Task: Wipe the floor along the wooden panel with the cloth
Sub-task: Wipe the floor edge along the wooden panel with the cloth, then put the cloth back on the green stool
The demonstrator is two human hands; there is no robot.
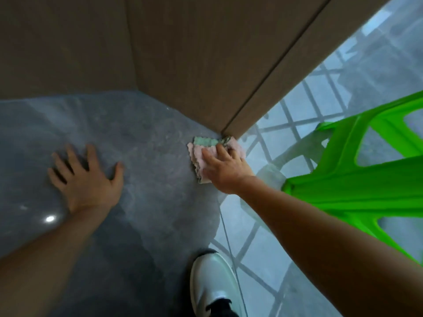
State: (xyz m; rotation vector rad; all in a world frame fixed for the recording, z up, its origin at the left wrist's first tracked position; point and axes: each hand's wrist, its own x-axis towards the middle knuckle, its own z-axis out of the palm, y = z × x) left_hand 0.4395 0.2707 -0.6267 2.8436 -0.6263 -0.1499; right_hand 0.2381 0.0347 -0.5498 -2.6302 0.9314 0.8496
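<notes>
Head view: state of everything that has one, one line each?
cloth: folded, flat on the floor at the corner of the wooden panel.
right hand: pressing on the cloth.
left hand: spread flat on the floor.
green chair: right of the cloth, apart from it.
white shoe: planted on the floor.

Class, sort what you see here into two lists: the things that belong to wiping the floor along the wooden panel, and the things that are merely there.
In the job: cloth; right hand, pressing on it; floor; wooden panel.

Merely there: green chair; white shoe; left hand, flat on the floor.
</notes>
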